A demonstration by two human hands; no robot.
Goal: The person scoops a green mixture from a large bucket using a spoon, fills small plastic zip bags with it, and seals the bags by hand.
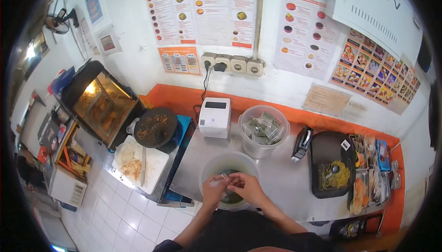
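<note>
Both hands meet over a translucent plastic tub (206, 167) at the counter's front edge; dark green contents show in it. My left hand (214, 190) holds a small clear plastic bag (224, 176) by its upper part. The fingers of my right hand (246, 186) are bent against the bag's right side; whether they grip it, I cannot tell. Behind the tub stands a translucent plastic bucket (255, 151), filled with small clear bags of green leafy matter (264, 127).
A white label printer (214, 117) stands behind left, a black sealer-like device (303, 144) to the right. Further right are a black tray of yellow noodles (333, 176) and packed bags. At left lie a white cutting board (157, 162) with a knife (143, 165), a dark round stone mortar (155, 127) and a lit food warmer (103, 107).
</note>
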